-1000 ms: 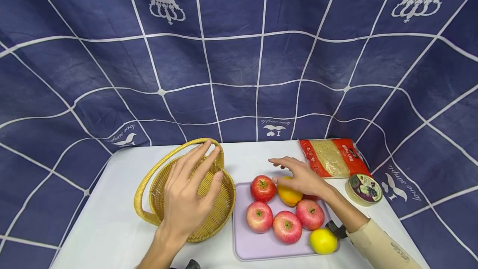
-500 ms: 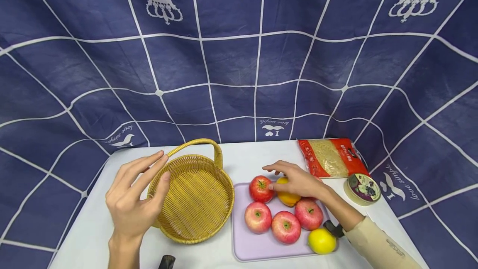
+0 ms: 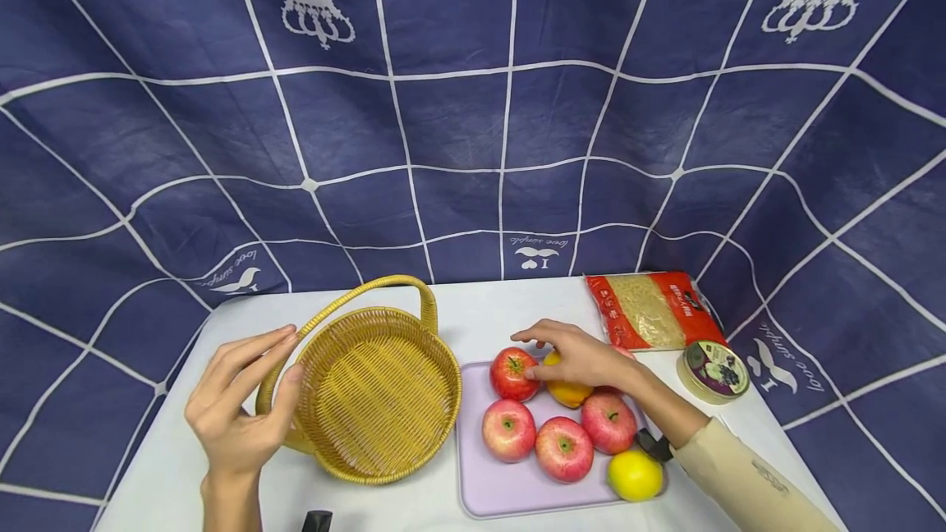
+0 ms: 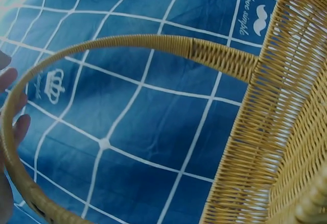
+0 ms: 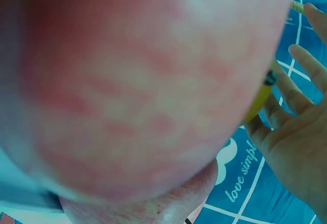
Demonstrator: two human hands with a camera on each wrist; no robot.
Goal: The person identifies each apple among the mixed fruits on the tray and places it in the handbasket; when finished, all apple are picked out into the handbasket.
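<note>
My left hand (image 3: pixel 240 405), fingers loosely bent, hovers at the left of a yellow woven basket (image 3: pixel 380 392). The basket's arched handle (image 3: pixel 362 289) passes beside the thumb and fingertips; in the left wrist view it crosses in front of the fingers (image 4: pixel 21 127), and contact cannot be told. Over the purple tray (image 3: pixel 510 499) hangs my right hand (image 3: pixel 584 360), partly covering an orange-yellow fruit (image 3: pixel 565 392). Its thumb overlaps the edge of a red apple (image 3: pixel 513 373). Spread fingers show in the right wrist view behind a large, close apple (image 5: pixel 143 91).
More pink apples (image 3: pixel 564 449) and a lemon (image 3: pixel 636 475) lie on the tray near my right wrist. Behind them on the white table (image 3: pixel 480 310) are a red packet (image 3: pixel 650 310) with a clear window and a round tin (image 3: pixel 713 372). A blue checked cloth (image 3: pixel 473 130) surrounds the table.
My left hand has moved left from above the basket to beside its handle. My right hand has shifted slightly left and down toward the red apple.
</note>
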